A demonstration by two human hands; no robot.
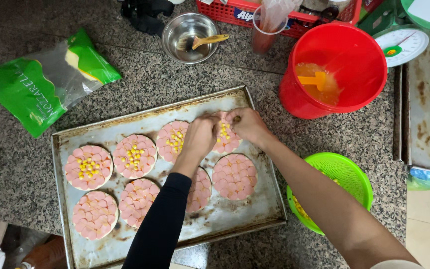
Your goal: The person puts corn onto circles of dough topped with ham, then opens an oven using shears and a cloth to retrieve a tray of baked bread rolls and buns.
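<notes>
1. Work surface: a worn metal baking tray lies on a speckled stone counter and carries eight small round pizza bases, each covered with pink sausage slices.
2. Finished so far, judging by the toppings: three back-row bases carry yellow corn at the centre, namely the far-left base, the second base and the third base.
3. In hand: the fourth back-row base already shows some corn kernels. Both hands are over it.
4. Left hand: fingers curled downward, touching the near-left edge of that base. Whether it holds kernels cannot be told.
5. Right hand: fingertips pinched together at the top of the same base, apparently on a small pinch of corn; the contents are too small to confirm.
6. Outstanding: the four front-row bases show sausage only, including the front-left base and the front-right base. One is partly hidden by the black sleeve.
7. Supplies: a green colander sits just right of the tray; a green cheese bag lies unopened-looking at back left; a red bucket stands behind.
</notes>
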